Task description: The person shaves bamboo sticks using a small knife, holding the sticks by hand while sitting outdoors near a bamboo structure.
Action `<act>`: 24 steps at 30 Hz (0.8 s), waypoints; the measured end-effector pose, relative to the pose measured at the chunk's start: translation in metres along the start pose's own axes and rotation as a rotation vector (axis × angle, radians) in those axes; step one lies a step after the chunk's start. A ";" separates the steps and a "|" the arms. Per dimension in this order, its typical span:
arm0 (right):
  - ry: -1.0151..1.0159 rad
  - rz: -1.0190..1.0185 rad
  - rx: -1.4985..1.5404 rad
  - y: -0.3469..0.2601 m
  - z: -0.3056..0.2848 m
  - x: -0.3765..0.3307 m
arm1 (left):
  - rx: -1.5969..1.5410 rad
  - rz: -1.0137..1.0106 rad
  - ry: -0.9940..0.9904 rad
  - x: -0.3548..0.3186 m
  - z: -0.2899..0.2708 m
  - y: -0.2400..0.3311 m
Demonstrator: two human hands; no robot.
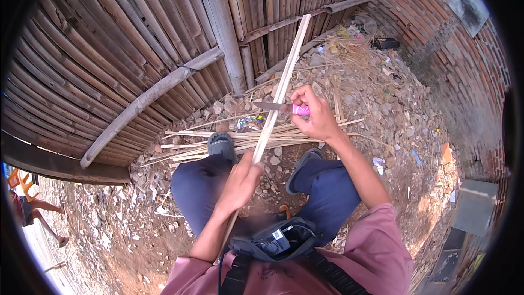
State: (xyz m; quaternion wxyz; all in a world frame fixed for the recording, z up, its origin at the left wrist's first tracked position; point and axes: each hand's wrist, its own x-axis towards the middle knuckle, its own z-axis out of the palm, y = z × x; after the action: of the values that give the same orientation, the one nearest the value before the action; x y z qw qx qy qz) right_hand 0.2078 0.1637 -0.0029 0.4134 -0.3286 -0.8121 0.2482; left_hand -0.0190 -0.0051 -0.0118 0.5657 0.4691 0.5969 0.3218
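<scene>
My left hand (241, 181) is closed round the lower part of a long pale strip of split wood or bamboo (284, 82), which slants up and away from my lap. In my right hand (316, 113) is a knife (273, 106) with a pink handle. Its blade points left and crosses the strip partway up, seemingly against it. Beyond my feet, several similar pale strips (289, 135) lie in a loose pile on the stony ground.
A bamboo wall (153, 33) with a round post (218, 27) rises ahead and left. To the right stands a brick wall (431, 22). Rubble and litter (376, 104) cover the ground. An open black bag (278, 240) rests at my waist. Another person's legs (46, 213) show at far left.
</scene>
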 end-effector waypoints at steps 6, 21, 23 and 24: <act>-0.134 0.025 -0.284 0.006 0.006 -0.007 | 0.058 0.177 0.005 0.004 -0.001 -0.009; -0.245 0.009 -0.261 -0.009 0.029 -0.016 | 0.293 0.184 0.222 0.013 0.023 0.004; -0.252 -0.001 -0.275 -0.009 0.030 -0.017 | 0.259 0.208 0.237 0.013 0.024 0.002; -0.257 -0.007 -0.284 -0.008 0.031 -0.018 | 0.242 0.220 0.245 0.013 0.024 0.001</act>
State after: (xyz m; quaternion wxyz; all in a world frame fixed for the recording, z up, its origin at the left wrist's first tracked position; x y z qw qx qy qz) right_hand 0.1872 0.1410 -0.0226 0.2567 -0.3467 -0.8861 0.1697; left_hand 0.0058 0.0036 -0.0199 0.3901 0.5533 0.6406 0.3623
